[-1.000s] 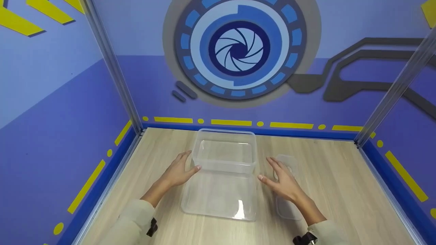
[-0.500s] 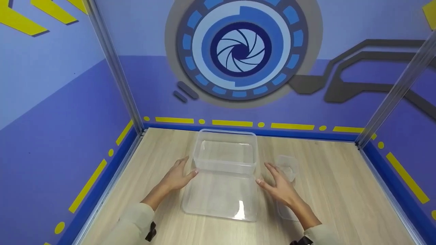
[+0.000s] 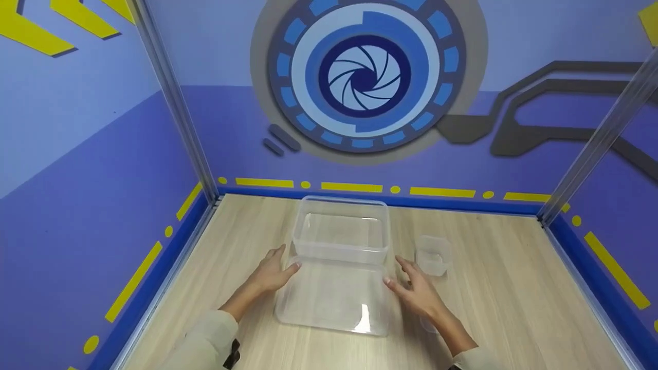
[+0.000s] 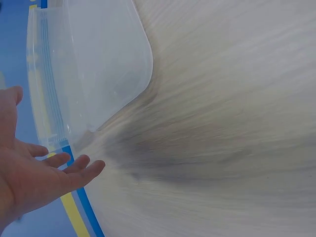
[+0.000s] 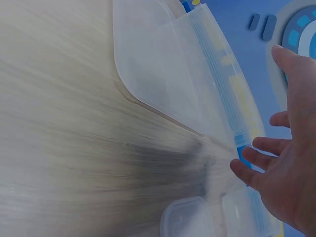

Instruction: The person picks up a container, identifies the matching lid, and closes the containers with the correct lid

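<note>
Two open hands flank a clear lid (image 3: 334, 298) lying flat at lower centre of the head view, on the table (image 3: 514, 288). Left hand (image 3: 270, 272) at the lid's left far corner, right hand (image 3: 416, 293) at its right edge; fingers straight, gripping nothing; contact hard to tell. Large tub (image 3: 340, 228) sits just behind the lid, small tub (image 3: 433, 254) right of it, its small lid (image 5: 185, 217) near the right wrist. The clear lid looks light, thin, a bit flexible and slick; best pinched at both side rims.

Both hands (image 3: 272, 275) (image 3: 417, 293) open, fingers spread
</note>
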`<state>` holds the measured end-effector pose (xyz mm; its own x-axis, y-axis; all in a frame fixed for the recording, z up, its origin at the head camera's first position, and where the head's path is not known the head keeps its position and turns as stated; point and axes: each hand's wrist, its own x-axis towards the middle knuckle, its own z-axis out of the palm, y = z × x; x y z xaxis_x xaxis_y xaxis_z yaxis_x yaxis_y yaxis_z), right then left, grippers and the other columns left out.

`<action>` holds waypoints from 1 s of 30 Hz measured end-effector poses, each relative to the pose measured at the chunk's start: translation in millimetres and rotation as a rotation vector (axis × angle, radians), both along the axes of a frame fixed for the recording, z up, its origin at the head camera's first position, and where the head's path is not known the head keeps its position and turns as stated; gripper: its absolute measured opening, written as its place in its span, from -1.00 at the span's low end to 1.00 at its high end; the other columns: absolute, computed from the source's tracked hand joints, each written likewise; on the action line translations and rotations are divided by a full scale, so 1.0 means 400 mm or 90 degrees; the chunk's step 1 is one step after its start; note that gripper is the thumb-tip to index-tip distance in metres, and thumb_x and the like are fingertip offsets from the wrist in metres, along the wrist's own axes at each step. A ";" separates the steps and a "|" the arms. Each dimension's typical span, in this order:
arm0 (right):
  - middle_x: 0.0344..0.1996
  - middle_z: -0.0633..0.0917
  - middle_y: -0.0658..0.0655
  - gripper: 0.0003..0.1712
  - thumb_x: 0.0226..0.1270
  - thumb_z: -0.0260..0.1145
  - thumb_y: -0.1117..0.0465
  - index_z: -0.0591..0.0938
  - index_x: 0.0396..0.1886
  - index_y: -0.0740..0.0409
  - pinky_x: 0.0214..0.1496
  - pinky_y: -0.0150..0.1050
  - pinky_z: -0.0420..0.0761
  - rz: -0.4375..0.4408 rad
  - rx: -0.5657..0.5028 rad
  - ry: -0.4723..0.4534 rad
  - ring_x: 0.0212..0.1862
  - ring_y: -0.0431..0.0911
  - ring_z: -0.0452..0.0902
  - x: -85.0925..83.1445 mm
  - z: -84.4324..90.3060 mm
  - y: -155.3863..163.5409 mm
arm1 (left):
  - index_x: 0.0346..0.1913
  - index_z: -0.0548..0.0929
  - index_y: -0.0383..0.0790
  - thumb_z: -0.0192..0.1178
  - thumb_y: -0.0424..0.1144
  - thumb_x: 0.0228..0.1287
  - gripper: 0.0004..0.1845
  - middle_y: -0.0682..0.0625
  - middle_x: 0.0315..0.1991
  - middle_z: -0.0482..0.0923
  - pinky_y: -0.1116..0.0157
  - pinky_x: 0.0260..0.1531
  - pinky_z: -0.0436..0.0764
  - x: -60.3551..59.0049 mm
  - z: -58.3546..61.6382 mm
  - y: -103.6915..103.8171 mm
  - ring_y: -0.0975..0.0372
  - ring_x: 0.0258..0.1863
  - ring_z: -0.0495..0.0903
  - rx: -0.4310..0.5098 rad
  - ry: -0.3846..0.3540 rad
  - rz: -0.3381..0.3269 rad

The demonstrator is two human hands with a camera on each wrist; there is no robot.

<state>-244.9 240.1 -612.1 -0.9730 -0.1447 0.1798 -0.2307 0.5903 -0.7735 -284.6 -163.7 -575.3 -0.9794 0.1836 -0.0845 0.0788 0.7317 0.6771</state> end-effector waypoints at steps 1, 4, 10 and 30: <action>0.53 0.39 0.32 -0.06 0.46 0.41 -0.17 0.33 0.64 0.16 0.34 0.29 0.53 -0.002 -0.010 -0.006 0.46 0.34 0.40 0.002 -0.003 -0.002 | 0.64 0.11 -0.47 0.13 0.08 0.58 -0.12 -0.45 0.55 0.17 -0.31 0.45 0.25 0.000 -0.002 0.001 -0.39 0.52 0.20 0.004 -0.003 -0.001; 0.50 0.42 0.34 -0.06 0.45 0.42 -0.18 0.34 0.63 0.19 0.35 0.31 0.50 -0.011 -0.044 -0.037 0.45 0.35 0.40 0.005 -0.009 -0.012 | 0.63 0.12 -0.49 0.11 0.00 0.59 -0.18 -0.46 0.53 0.19 -0.28 0.47 0.24 0.000 -0.011 0.002 -0.38 0.51 0.22 0.018 -0.011 0.002; 0.40 0.50 0.41 -0.03 0.44 0.43 -0.21 0.39 0.56 0.34 0.33 0.27 0.54 -0.038 -0.078 -0.091 0.37 0.36 0.50 0.008 -0.021 -0.029 | 0.57 0.18 -0.57 0.06 -0.12 0.60 -0.27 -0.48 0.42 0.31 -0.23 0.45 0.30 -0.001 -0.027 0.005 -0.35 0.45 0.32 0.034 -0.020 0.022; 0.02 0.67 0.32 -0.18 0.35 0.52 0.03 0.50 0.35 0.55 -0.05 -0.05 0.76 -0.071 -0.054 -0.115 0.05 0.15 0.68 0.008 -0.037 -0.058 | 0.40 0.33 -0.74 -0.02 -0.26 0.56 -0.40 -0.49 0.22 0.42 -0.20 0.33 0.47 0.018 -0.041 0.010 -0.32 0.30 0.47 -0.011 -0.061 0.046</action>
<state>-241.8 216.9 -627.1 -0.9996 -0.0255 0.0080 -0.0204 0.5359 -0.8440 -277.3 -159.6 -591.7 -0.9774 0.1099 -0.1807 -0.0394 0.7447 0.6662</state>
